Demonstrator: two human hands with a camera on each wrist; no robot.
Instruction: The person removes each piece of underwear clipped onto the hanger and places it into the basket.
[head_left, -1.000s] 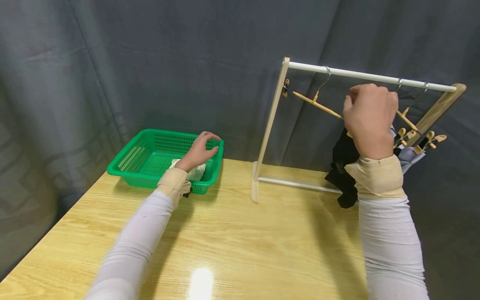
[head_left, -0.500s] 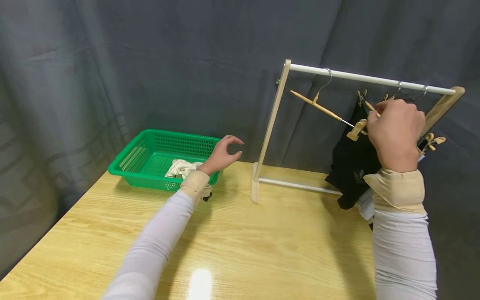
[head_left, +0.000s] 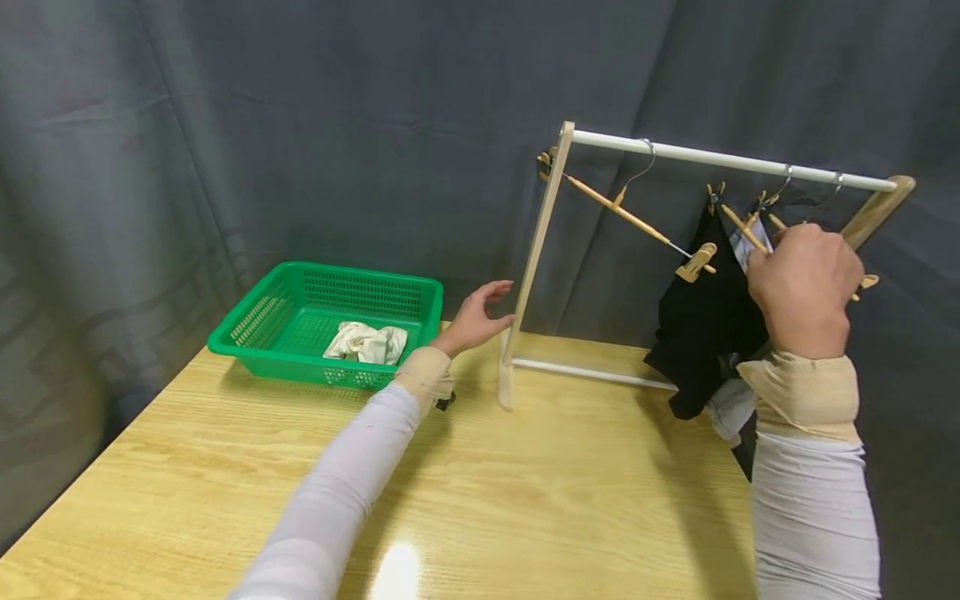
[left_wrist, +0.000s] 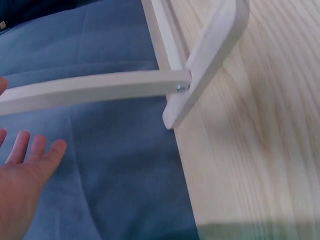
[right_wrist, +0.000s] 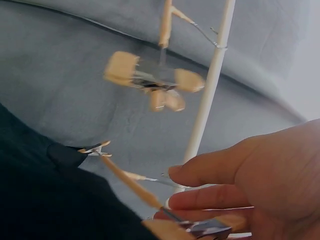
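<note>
My left hand [head_left: 477, 320] holds nothing, thumb and fingers apart, beside the left post of the wooden clothes rack [head_left: 537, 242]. In the left wrist view its fingers [left_wrist: 46, 158] are spread near that post. At the right my right hand [head_left: 808, 287] is by the hangers on the white rail [head_left: 697, 158]. The right wrist view shows its thumb and fingers apart, close to a clip hanger [right_wrist: 132, 187] that bears a black garment [right_wrist: 55, 185]. Whether they touch it I cannot tell. An unloaded clip hanger [head_left: 618, 207] hangs farther left.
A green plastic basket [head_left: 258, 362] stands on the left of the wooden table [head_left: 540, 500], with a crumpled off-white cloth [head_left: 367, 342] inside. Behind the black garment hangs a greyish one [head_left: 731, 408], partly hidden. A dark curtain [head_left: 375, 125] closes off the back.
My left hand has moved right, from over the basket to the rack's post. My right hand has gone down and right along the hangers. The unloaded hanger has turned slightly.
</note>
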